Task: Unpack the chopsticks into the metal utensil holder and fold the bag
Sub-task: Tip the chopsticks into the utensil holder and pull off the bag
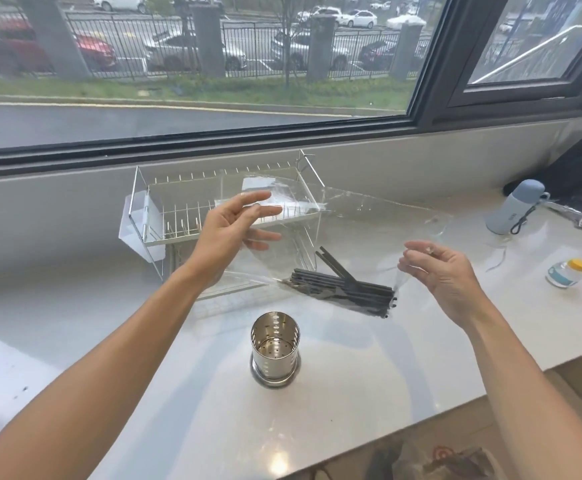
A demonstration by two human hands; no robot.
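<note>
A clear plastic bag (358,223) is stretched in the air between my hands above the counter. My left hand (234,233) holds its left part, fingers spread along the film. My right hand (438,268) pinches its right edge between thumb and fingers. Several black chopsticks (345,287) lie in a bundle at the bag's lower end, resting near the counter, one sticking up at an angle. The perforated metal utensil holder (275,348) stands upright and empty on the counter, in front of the bag and between my forearms.
A white wire dish rack (165,209) stands behind the bag against the window ledge. At the right are a pale blue flask (514,211), a small bottle with a yellow cap (568,273) and a dark bag (580,168). The counter edge (421,420) runs diagonally at the lower right.
</note>
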